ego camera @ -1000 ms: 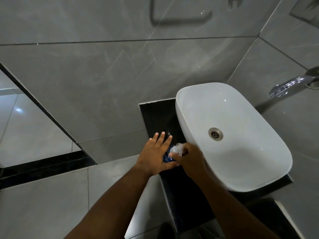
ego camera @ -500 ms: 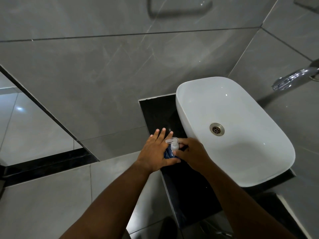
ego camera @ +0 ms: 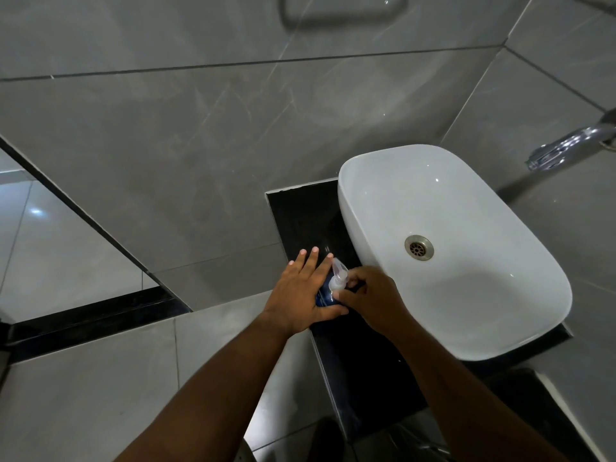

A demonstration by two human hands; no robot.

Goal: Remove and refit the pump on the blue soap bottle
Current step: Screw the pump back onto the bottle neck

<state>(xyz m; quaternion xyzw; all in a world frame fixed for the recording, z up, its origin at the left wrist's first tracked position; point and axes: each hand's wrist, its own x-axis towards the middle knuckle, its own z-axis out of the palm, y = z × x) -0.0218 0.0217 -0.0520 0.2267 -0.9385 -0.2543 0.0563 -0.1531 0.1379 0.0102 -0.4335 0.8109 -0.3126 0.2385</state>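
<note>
Blue soap bottle (ego camera: 322, 300) was steadied by the left hand (ego camera: 301, 296); the right hand (ego camera: 373, 296) pinched the pump (ego camera: 338, 278); a slip on the glossy tabletop (ego camera: 301, 211) could tip it.

The room is dim and grey. The shiny grey wall tiles (ego camera: 206, 135) show soft glare, and the white oval sink bowl (ego camera: 466, 208) has small bright spots. Straight tile lines bend near the edges. The bottom looks darkest.
</note>
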